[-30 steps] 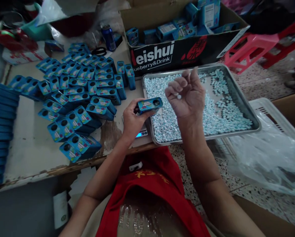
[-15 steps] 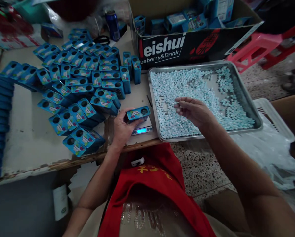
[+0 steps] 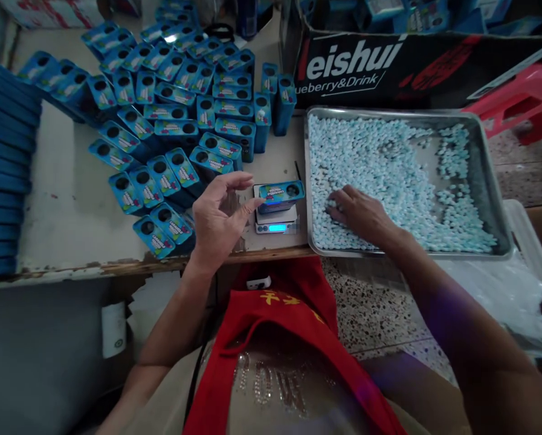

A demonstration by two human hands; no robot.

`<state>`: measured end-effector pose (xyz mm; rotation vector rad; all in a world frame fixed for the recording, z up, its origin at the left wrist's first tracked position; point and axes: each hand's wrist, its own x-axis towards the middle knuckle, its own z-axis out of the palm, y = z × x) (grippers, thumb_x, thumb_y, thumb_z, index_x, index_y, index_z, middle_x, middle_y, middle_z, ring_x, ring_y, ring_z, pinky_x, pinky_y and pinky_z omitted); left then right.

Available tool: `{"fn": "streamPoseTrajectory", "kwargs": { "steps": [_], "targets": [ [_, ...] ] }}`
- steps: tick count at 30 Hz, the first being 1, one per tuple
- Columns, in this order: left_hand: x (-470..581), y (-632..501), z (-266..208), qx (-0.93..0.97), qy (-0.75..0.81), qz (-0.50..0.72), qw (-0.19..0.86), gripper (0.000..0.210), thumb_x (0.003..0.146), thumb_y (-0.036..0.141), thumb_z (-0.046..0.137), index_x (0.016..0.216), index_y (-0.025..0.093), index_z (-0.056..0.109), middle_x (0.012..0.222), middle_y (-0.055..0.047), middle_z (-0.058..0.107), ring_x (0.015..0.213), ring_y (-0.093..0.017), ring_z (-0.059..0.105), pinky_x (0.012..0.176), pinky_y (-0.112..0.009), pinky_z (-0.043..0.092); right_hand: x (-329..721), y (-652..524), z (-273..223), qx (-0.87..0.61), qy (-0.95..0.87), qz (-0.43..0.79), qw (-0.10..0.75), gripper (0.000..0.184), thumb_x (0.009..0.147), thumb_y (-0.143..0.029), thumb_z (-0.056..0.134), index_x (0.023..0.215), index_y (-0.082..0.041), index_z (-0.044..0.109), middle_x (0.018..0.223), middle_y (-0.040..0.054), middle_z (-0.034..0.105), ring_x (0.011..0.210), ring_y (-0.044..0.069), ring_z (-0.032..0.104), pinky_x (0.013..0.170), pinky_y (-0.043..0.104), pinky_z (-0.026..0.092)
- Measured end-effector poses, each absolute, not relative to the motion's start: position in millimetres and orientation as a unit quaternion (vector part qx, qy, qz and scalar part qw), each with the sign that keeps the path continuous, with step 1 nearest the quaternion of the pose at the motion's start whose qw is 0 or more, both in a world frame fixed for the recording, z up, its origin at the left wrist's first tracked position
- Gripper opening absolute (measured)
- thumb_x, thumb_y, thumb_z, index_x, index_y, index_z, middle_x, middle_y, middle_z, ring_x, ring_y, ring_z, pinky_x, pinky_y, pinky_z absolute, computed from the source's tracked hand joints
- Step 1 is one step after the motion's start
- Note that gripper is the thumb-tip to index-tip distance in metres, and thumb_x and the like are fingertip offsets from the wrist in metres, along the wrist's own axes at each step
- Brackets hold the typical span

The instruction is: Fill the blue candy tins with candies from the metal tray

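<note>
On a small digital scale [image 3: 277,228] with a lit blue display rests a blue candy tin [image 3: 280,194], its round hole at the right of its top. My left hand [image 3: 220,214] is open just left of this tin, thumb and fingers apart, the thumb tip at the tin's left end. A metal tray [image 3: 509,241] to the right is spread with small pale-blue candies [image 3: 456,223]. There my right hand [image 3: 364,214] has its fingers curled down among the candies, pinched together at the tips, which are partly hidden.
Many similar blue tins [image 3: 175,130] stand in rows left of the scale, with more stacked at the far left [image 3: 8,169]. A black carton [image 3: 361,66] of blue packages stands behind the tray. A red plastic stool [image 3: 519,99] is at the right.
My left hand has let go of the tin and drawn back left, its fingers spread. The tin stays on the scale. My right hand has lowered into the candies. The view has shifted.
</note>
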<state>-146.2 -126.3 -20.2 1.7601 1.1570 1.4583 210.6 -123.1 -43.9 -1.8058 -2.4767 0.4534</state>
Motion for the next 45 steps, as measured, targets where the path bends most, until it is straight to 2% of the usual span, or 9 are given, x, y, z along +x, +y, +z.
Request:
{"fn": "streamPoseTrajectory", "kwargs": {
  "steps": [4,8,12,18,31,36,39,42,45],
  "targets": [
    [-152.9,-129.5,-15.4,0.67,0.435,0.544,0.256,0.034,0.104,0.042,0.093,0.133,0.03,0.08,0.122,-0.005,0.084,0.115,-0.025,0.083,0.107,-0.044,0.071,213.3,-100.5,-33.5,-0.653,-0.624,0.328,0.277,0.014,0.097,-0.04,0.072,0.095,-0.027,0.068,0.075,0.0037,0.062,0.067,0.022,0.054,0.065,0.037,0.038],
    [-152.5,-130.1,-15.8,0.67,0.435,0.55,0.244,0.034,0.104,0.036,0.093,0.135,0.029,0.079,0.124,-0.004,0.083,0.115,-0.024,0.083,0.107,-0.042,0.07,218.2,-97.8,-12.3,-0.599,-0.362,0.569,0.431,0.02,0.103,-0.029,0.06,0.082,-0.028,0.059,0.062,-0.0059,0.045,0.049,0.009,0.032,0.054,0.035,0.019],
    [-147.8,-128.3,-14.3,0.687,0.422,0.541,0.242,0.036,0.105,0.04,0.092,0.136,0.028,0.078,0.126,-0.005,0.082,0.117,-0.025,0.082,0.109,-0.044,0.07,212.1,-106.4,-7.6,-0.591,-0.278,0.625,0.429,0.032,0.109,-0.025,0.043,0.08,-0.027,0.059,0.061,-0.0075,0.042,0.044,0.006,0.027,0.051,0.033,0.016],
    [-152.1,-131.3,-12.1,0.695,0.449,0.506,0.244,0.037,0.103,0.036,0.093,0.136,0.028,0.078,0.128,-0.007,0.081,0.12,-0.026,0.081,0.113,-0.043,0.069,201.8,-108.8,-5.0,-0.56,-0.448,0.633,0.292,0.04,0.09,-0.05,0.099,0.085,-0.021,0.072,0.073,0.0019,0.067,0.056,0.008,0.042,0.052,0.028,0.024],
    [-131.1,-121.6,-56.1,0.676,0.506,0.448,0.294,0.085,0.077,0.016,0.108,0.152,0.024,0.068,0.145,-0.012,0.079,0.136,-0.032,0.077,0.123,-0.047,0.06,198.8,-87.8,26.8,-0.576,-0.589,0.516,0.235,0.026,0.097,-0.051,0.089,0.096,-0.027,0.078,0.074,0.0012,0.069,0.059,0.015,0.053,0.055,0.03,0.043],
    [-114.3,-112.5,-65.6,0.676,0.485,0.443,0.333,0.051,0.089,0.023,0.099,0.136,0.023,0.078,0.129,-0.008,0.084,0.117,-0.026,0.082,0.106,-0.036,0.066,203.4,-89.7,21.2,-0.586,-0.713,0.346,0.166,0.026,0.095,-0.047,0.086,0.113,-0.029,0.086,0.103,0.0102,0.079,0.1,0.031,0.075,0.088,0.048,0.063],
    [-108.1,-111.3,-49.9,0.742,0.44,0.434,0.258,0.035,0.098,0.018,0.084,0.132,0.026,0.082,0.127,-0.006,0.085,0.117,-0.027,0.08,0.11,-0.041,0.065,192.6,-95.7,12.1,-0.595,-0.699,0.313,0.243,0.032,0.093,-0.05,0.088,0.118,-0.029,0.087,0.124,0.0137,0.08,0.119,0.036,0.076,0.102,0.055,0.065],
    [-103.6,-109.1,-34.2,0.816,0.358,0.431,0.144,0.037,0.106,0.016,0.071,0.135,0.034,0.084,0.137,-0.005,0.084,0.133,-0.03,0.075,0.134,-0.056,0.05,168.6,-107.9,1.0,-0.571,-0.501,0.539,0.365,0.029,0.099,-0.05,0.08,0.115,-0.027,0.084,0.108,0.0095,0.084,0.096,0.027,0.082,0.088,0.044,0.071],
    [-98.8,-102.0,-33.1,0.839,0.338,0.416,0.093,0.033,0.111,0.022,0.066,0.133,0.037,0.086,0.133,-0.004,0.085,0.133,-0.03,0.075,0.14,-0.061,0.042,142.6,-118.7,-7.6,-0.501,-0.286,0.691,0.435,0.014,0.091,-0.026,0.078,0.104,-0.026,0.081,0.099,0.006,0.087,0.09,0.023,0.085,0.085,0.036,0.074]
  ]
}}
